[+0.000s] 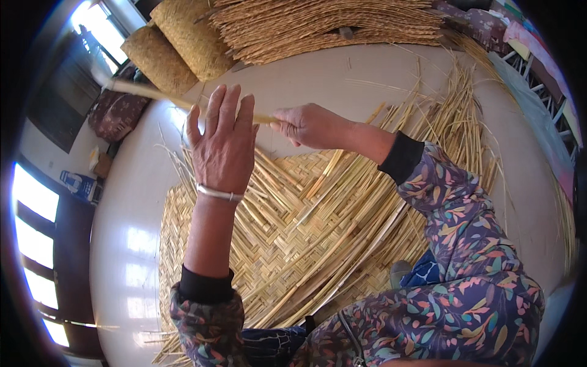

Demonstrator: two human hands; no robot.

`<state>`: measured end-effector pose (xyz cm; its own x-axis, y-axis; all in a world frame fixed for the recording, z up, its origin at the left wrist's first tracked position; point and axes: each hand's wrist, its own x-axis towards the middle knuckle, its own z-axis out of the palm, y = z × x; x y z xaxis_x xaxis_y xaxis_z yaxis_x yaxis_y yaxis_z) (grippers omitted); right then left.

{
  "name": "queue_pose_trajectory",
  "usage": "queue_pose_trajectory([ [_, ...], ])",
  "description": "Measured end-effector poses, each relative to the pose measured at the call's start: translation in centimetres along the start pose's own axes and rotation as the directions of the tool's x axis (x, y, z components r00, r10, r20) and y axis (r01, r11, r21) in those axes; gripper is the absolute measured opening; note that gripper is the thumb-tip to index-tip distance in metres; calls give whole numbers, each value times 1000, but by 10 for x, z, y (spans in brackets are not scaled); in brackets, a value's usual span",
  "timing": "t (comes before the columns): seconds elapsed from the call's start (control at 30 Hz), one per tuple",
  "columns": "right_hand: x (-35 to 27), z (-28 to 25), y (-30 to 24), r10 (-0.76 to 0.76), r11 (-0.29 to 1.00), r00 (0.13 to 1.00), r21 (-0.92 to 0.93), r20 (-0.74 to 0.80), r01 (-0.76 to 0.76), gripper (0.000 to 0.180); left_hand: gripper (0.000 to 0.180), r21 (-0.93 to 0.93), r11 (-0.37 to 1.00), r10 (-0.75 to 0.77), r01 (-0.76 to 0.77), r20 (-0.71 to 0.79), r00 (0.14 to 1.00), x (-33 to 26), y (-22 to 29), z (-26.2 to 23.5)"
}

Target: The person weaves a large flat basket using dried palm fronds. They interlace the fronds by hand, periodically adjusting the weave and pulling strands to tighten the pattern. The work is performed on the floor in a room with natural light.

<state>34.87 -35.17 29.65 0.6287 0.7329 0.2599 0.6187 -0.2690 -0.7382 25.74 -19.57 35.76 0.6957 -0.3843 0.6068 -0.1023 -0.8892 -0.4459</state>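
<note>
My right hand [312, 126] is closed around one end of a long pale reed strip [143, 90]. The strip runs left behind the fingers of my left hand [223, 150], and its far end is blurred toward the window. My left hand is raised with straight, spread fingers, its back toward me; whether its palm touches the strip is hidden. Below both hands lies a partly woven herringbone mat [275, 251] on the floor. Many loose reed strips [449, 125] lie across it, fanning out to the upper right.
Two rolled woven mats [192, 37] stand at the far left, beside a tall stack of woven sheets [324, 27] at the back. A dark patterned bundle [119, 113] sits by the left wall. Covered furniture [544, 79] lines the right side.
</note>
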Motion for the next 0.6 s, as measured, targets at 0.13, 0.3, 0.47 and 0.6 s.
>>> queue_pose_trajectory([
  [0.13, 3, 14, 13, 8, 984, 992, -178, 124, 14, 28, 26, -201, 970, -73, 139, 306, 949, -29, -9, 33],
  [0.3, -35, 39, 28, -114, 953, 992, -274, 62, 127, 22, 14, -301, 943, -30, 141, 343, 939, -61, 20, 20],
  [0.47, -33, 47, 24, -133, 945, 988, -291, 80, 151, 24, 14, -232, 963, -36, 140, 400, 916, -76, 21, 24],
  [0.6, -24, 59, 30, -155, 948, 982, -264, 109, 179, 29, 10, -157, 985, 4, 67, 411, 912, -81, 27, 31],
])
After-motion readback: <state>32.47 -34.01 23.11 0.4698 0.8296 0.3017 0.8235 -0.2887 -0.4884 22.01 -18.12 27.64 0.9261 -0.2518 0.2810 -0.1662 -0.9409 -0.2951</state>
